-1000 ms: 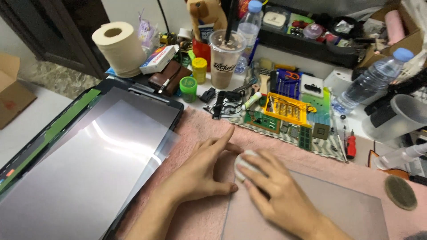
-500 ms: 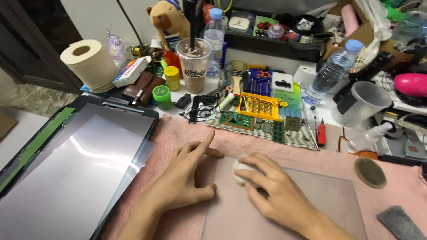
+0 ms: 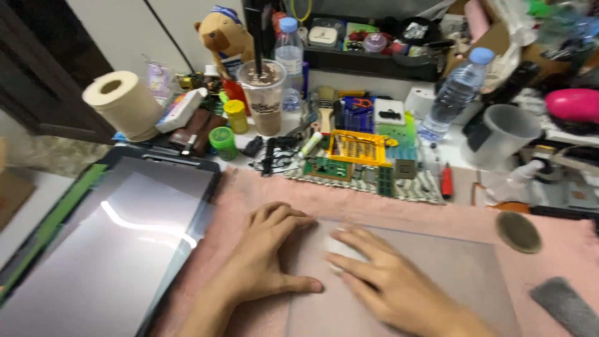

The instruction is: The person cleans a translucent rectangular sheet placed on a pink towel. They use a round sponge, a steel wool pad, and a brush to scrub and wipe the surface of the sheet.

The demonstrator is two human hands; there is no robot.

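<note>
A pink cloth [image 3: 374,206] covers the near part of a crowded workbench, with a toilet roll [image 3: 121,103], a lidded drink cup [image 3: 265,93], water bottles and a yellow parts tray [image 3: 359,148] behind it, and a large dark tablet [image 3: 106,249] at the left. On the cloth lies a flat grey panel [image 3: 449,281], its long axis running left to right; the left hand [image 3: 265,262] rests spread and open on the panel's left edge. The right hand [image 3: 393,287] presses a small white pad [image 3: 340,249] onto the panel, fingers lying flat over it rather than closed around it.
</note>
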